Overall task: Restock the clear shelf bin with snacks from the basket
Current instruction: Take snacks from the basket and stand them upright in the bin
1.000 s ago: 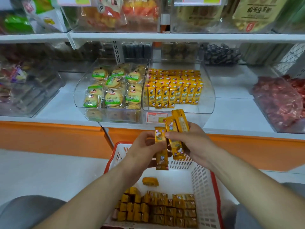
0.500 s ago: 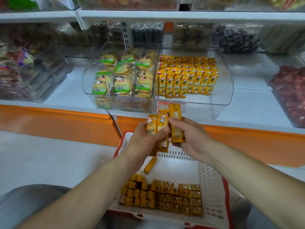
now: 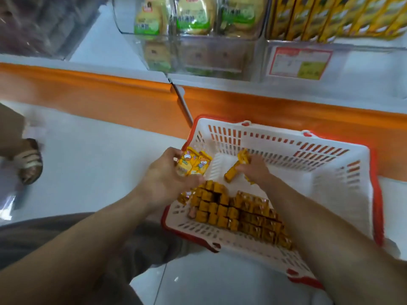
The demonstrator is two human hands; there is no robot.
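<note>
- White floor tiles (image 3: 92,172) spread out below an orange strip (image 3: 110,93) that edges the front of a white shelf (image 3: 99,47).
- On that shelf, at the top right of the view, the clear shelf bin (image 3: 356,60) holds yellow packets (image 3: 330,16) standing upright in close rows. A red-framed price label (image 3: 299,62) is fixed to its front wall.
- Just to its left stands a second clear bin (image 3: 220,60) filled with round cakes (image 3: 193,18) in green-labelled wrappers.
- The basket (image 3: 319,164), white lattice plastic with a red rim, sits low in front of the orange strip, below the clear shelf bin and well apart from it.
- Along the basket's near side lie the stacked snacks (image 3: 237,214), yellow-brown blocks packed tight against one another in rows.
- The left hand (image 3: 165,181) hangs over the basket's left rim. Its fingers and thumb are curled round a bunch of snack bars (image 3: 195,165) with cartoon print on the yellow wrappers, their upper ends sticking out above the thumb.
- The right hand (image 3: 255,170) is down inside the basket, beyond the stacked snacks, its fingers closed on a loose bar (image 3: 233,172) that lies tilted. Motion blur hides exactly how the fingertips sit on it.
- Both forearms are bare and come in from the bottom corners.
- A grey trouser leg (image 3: 66,238) fills the lower left.
- Another person's sandalled foot (image 3: 30,166) stands on the tiles at the left edge.
</note>
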